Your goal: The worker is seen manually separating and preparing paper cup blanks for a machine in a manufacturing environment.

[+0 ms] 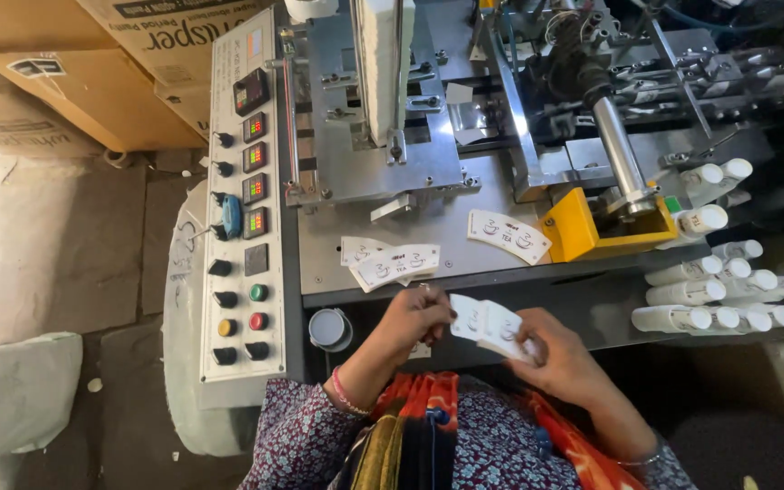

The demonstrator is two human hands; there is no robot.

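We hold a thin fan of paper cup blanks (487,325) pinched between left hand (417,318) and right hand (555,356), just below the loose blanks (395,264) on the machine deck (446,227); a slack pinch risks slipping sheets.

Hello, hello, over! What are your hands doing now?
Both hands, left and right, hold a stack of printed paper blanks. More blanks on machine table. Nothing blocking.

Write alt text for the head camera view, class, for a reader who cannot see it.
A person's left hand and right hand hold a stack of white curved paper cup blanks before a metal machine. More blanks lie on its deck, beside a button panel.
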